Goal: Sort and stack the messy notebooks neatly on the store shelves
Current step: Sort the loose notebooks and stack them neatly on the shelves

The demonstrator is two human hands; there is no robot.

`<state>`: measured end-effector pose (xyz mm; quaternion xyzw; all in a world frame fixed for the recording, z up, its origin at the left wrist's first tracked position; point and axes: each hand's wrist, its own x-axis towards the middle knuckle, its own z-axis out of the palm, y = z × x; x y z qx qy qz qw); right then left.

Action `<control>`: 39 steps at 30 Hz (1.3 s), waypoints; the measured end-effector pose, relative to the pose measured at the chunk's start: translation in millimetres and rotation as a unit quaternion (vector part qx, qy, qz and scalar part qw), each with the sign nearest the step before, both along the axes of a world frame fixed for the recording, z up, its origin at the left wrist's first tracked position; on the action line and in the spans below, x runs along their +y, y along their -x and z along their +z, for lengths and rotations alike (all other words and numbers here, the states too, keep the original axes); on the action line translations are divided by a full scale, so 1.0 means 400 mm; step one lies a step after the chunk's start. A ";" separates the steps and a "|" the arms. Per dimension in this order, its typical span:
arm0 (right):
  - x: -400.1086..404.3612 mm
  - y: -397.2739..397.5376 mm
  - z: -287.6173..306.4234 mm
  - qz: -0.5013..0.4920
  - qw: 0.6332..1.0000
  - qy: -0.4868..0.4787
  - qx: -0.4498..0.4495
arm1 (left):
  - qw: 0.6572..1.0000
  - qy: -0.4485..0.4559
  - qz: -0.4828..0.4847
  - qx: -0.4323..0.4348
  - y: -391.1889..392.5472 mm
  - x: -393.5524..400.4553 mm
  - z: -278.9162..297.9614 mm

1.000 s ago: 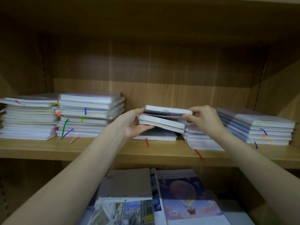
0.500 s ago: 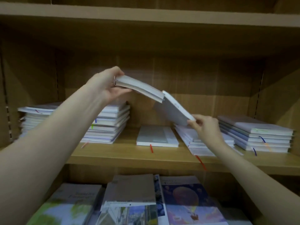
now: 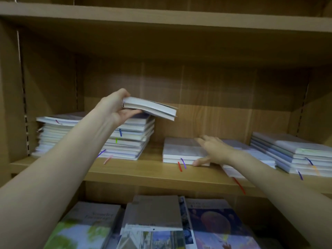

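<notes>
My left hand (image 3: 115, 108) grips two white notebooks (image 3: 152, 108) by their spines, thumb under and fingers over, tilted above the tall stack (image 3: 129, 137) left of centre, I reckon so they can drop square on top. My right hand (image 3: 213, 151) lies with fingers straight on the low pile of two notebooks (image 3: 181, 150) at the middle of the wooden shelf (image 3: 143, 173), thumb against its front edge, steadying it. A slumped pile sits just right of that hand, a tidier stack (image 3: 294, 151) at far right. Illustrated books (image 3: 212, 223) fill the bottom of the frame.
</notes>
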<state>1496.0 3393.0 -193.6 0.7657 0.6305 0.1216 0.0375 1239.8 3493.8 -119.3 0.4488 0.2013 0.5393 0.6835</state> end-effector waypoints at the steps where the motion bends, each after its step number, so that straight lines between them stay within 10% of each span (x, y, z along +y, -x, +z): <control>1: 0.002 0.004 0.003 0.018 0.998 -0.008 -0.067 | 1.000 0.004 -0.004 -0.005 0.004 0.004 -0.004; 6: 0.042 0.053 -0.027 0.086 0.948 -0.069 -0.298 | 0.997 0.038 -0.018 -0.064 0.024 0.014 -0.024; 13: 0.011 0.060 0.058 0.067 0.988 -0.068 -0.118 | 0.995 0.051 -0.022 -0.086 0.057 0.020 -0.020; 22: -0.183 0.110 0.011 0.112 0.976 0.015 -0.189 | 0.996 0.047 -0.028 -0.067 0.026 -0.035 -0.025; 27: -0.228 0.146 -0.033 0.095 0.993 -0.002 -0.073 | 0.996 0.045 -0.037 -0.061 0.011 -0.072 -0.032; 32: -0.170 0.163 -0.087 0.080 0.986 -0.088 -0.115 | 0.998 0.039 -0.030 -0.051 0.021 -0.103 -0.024; 39: -0.205 0.087 0.048 0.035 0.926 -0.365 0.084 | 0.998 0.030 -0.024 -0.050 0.039 -0.125 -0.016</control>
